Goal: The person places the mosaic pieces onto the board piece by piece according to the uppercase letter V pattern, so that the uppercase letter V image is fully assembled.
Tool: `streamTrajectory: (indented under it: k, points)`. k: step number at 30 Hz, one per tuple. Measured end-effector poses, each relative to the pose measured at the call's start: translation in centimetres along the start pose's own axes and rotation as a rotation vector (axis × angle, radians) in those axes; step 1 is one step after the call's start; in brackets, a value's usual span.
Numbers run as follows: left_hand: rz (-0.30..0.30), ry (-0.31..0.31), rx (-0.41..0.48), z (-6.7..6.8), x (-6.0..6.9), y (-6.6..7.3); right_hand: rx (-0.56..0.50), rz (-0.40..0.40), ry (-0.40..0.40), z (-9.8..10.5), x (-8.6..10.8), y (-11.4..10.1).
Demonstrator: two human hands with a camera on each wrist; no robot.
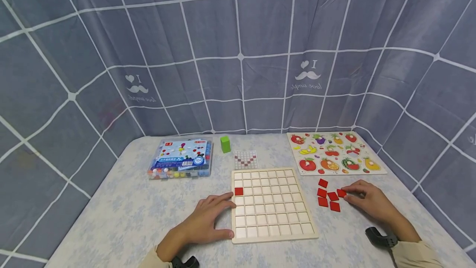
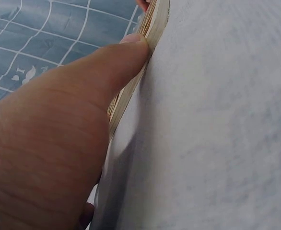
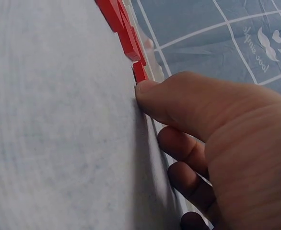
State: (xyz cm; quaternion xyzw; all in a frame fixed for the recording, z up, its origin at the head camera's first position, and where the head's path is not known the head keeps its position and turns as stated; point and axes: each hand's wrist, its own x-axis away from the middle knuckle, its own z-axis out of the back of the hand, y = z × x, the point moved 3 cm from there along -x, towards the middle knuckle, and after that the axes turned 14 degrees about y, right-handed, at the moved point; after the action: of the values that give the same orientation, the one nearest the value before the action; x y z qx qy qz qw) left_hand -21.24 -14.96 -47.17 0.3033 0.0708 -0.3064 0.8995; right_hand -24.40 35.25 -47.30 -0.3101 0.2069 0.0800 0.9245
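A wooden grid board point(image 1: 275, 240) lies flat on the table, with one red square tile point(image 1: 239, 191) in a cell of its leftmost column, third row down. My left hand point(image 1: 202, 222) rests at the board's left edge, fingers and thumb spread, their tips touching the frame. The left wrist view has the thumb point(image 2: 116, 62) against the board's wooden side. Right of the board lie several loose red tiles point(image 1: 322, 202). At the rightmost of them, my right hand point(image 1: 372, 202) pinches a red tile point(image 1: 341, 193) between thumb and index finger; the right wrist view shows the thumb point(image 3: 164, 98) against it.
Behind the board lies a small pattern card point(image 1: 246, 159), with a green block point(image 1: 225, 144) beside it. A clear plastic box of molecule-model parts point(image 1: 181, 158) sits at the back left. A fruit puzzle board point(image 1: 334, 154) lies at the back right, near the curtain point(image 1: 260, 73).
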Motion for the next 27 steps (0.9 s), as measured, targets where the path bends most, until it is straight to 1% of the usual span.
streamTrajectory:
  k: [5, 12, 19, 24, 27]
  points:
    - [0.007, -0.005, 0.006, -0.04, 0.04, 0.02, -0.013, 0.029, 0.024, 0.03, -0.03, 0.01]
    - [0.011, -0.013, 0.011, 0.03, -0.05, -0.01, 0.026, 0.004, -0.003, 0.05, 0.06, -0.38]
    - [0.017, -0.012, 0.012, 0.12, 0.03, -0.14, 0.056, 0.029, 0.001, -0.10, -0.13, -0.57]
    - [0.005, -0.001, 0.011, 0.07, 0.02, -0.04, 0.089, 0.008, 0.008, 0.02, -0.35, -0.21]
    - [0.002, 0.003, 0.012, -0.06, 0.03, -0.02, 0.091, -0.005, 0.022, 0.24, -0.39, -0.23]
